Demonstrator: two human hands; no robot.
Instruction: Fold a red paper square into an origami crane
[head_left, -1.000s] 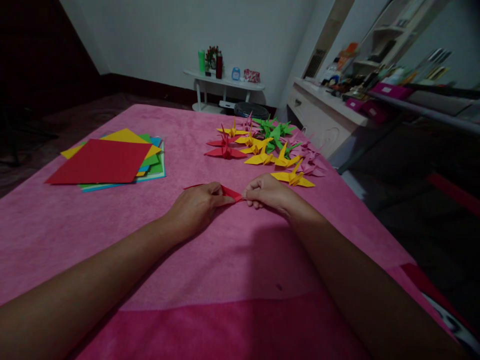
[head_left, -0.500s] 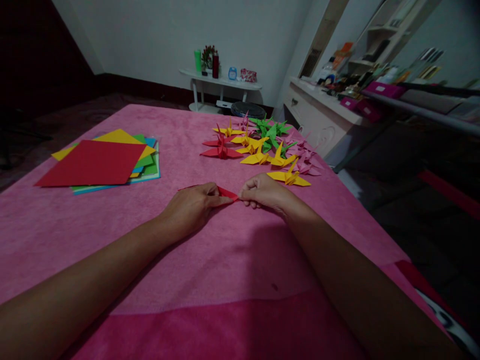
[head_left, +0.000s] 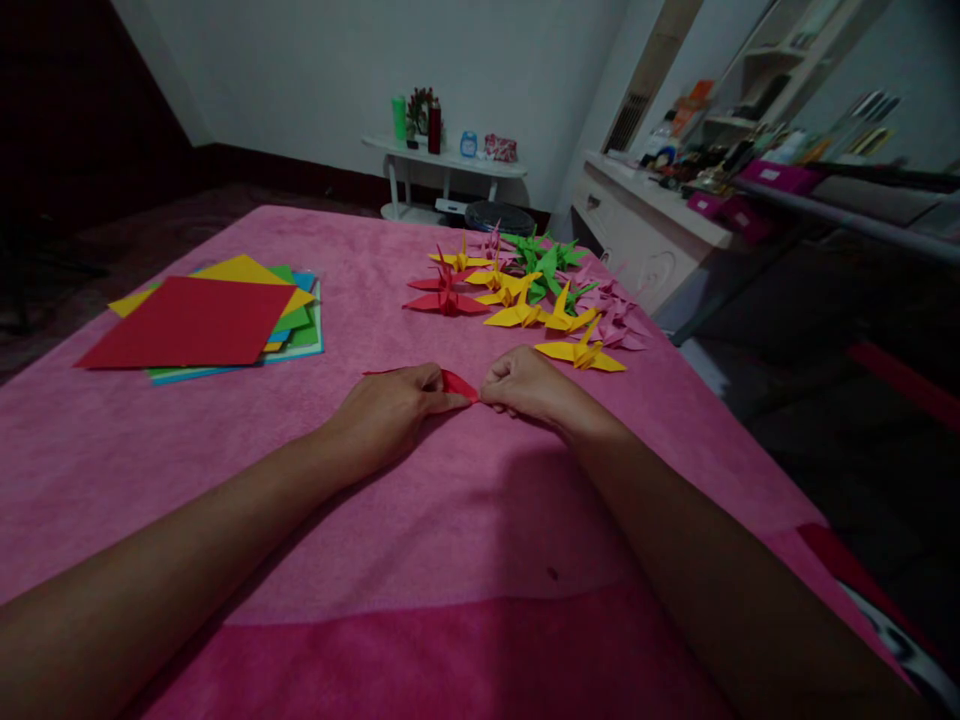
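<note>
A folded piece of red origami paper [head_left: 457, 385] lies low over the pink cloth, mostly covered by my fingers. My left hand [head_left: 401, 400] rests on it, thumb and index finger closed on the paper close to its right tip. At that pointed tip my right hand [head_left: 521, 385] pinches the paper, its other fingers curled. Beyond my hands stand folded paper cranes: red cranes [head_left: 448, 298], yellow cranes [head_left: 517, 305], green cranes [head_left: 546, 268] and pink cranes [head_left: 615, 318]. The yellow crane [head_left: 583, 352] is nearest my right hand.
Loose square paper sheets, a red sheet [head_left: 187, 322] on top, are stacked at the left on the pink cloth [head_left: 360, 520]. Past the far edge stands a small white table [head_left: 450, 162] with bottles and a plant. A white dresser [head_left: 645, 220] stands at the right.
The view has shifted slightly. Both hands keep their hold on the red paper, with hardly any movement of the fingers.
</note>
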